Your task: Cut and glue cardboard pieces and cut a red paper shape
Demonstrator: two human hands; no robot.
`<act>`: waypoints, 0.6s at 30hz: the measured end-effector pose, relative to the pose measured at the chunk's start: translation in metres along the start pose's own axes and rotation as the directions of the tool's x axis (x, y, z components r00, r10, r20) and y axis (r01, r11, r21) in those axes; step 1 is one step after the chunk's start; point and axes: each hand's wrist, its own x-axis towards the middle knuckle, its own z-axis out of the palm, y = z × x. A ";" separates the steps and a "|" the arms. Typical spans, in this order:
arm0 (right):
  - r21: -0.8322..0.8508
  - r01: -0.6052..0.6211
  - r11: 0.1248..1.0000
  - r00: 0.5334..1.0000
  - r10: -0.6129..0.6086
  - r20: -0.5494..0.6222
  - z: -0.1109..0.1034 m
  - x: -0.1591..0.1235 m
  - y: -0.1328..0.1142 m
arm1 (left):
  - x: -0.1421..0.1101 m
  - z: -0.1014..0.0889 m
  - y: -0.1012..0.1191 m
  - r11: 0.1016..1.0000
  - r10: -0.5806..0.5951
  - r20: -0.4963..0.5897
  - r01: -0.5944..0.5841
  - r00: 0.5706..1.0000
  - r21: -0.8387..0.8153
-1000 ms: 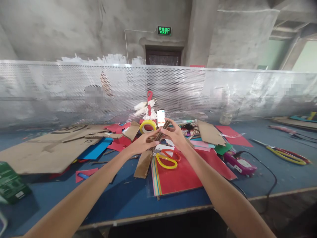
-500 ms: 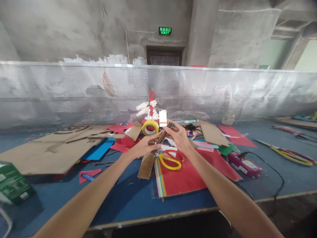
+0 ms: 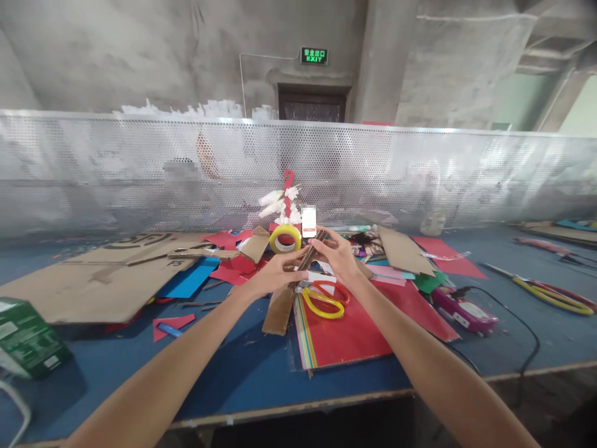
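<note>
- cardboard strip point(image 3: 308, 252) held above table point(image 3: 242, 373) middle, slanting up toward far edge, between both hands
- left hand point(image 3: 275, 274) fingers curled narrow round strip's lower part
- right hand point(image 3: 338, 254) fingertips pinch strip's upper end, other fingers spread loosely
- scissors point(image 3: 324, 297) lie on red sheet point(image 3: 345, 336) just below hands
- tape roll point(image 3: 285, 238) sits just behind hands

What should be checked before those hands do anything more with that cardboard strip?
1. Left hand on the strip: ok, fingers at its lower end.
2. Right hand on the strip: ok, fingers at its upper end.
3. Strip lifted off the table: ok.
4. Scissors out of the way: ok, lying below the hands on the red sheet.
5. Tape roll apart from the strip: cannot tell, it sits just behind.
</note>
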 end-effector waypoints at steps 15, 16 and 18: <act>-0.009 -0.008 1.000 1.000 0.007 -0.023 -0.007 0.004 -0.001 | -0.005 0.007 0.018 1.000 -0.003 0.042 0.002 0.999 0.017; -0.006 -0.004 1.000 1.000 0.004 -0.029 -0.007 0.005 -0.002 | -0.005 0.008 0.020 1.000 0.002 0.061 -0.003 0.998 0.015; 0.004 0.017 1.000 0.999 -0.017 -0.034 -0.010 0.007 -0.005 | -0.006 0.008 0.021 1.000 -0.003 0.096 0.003 0.995 0.004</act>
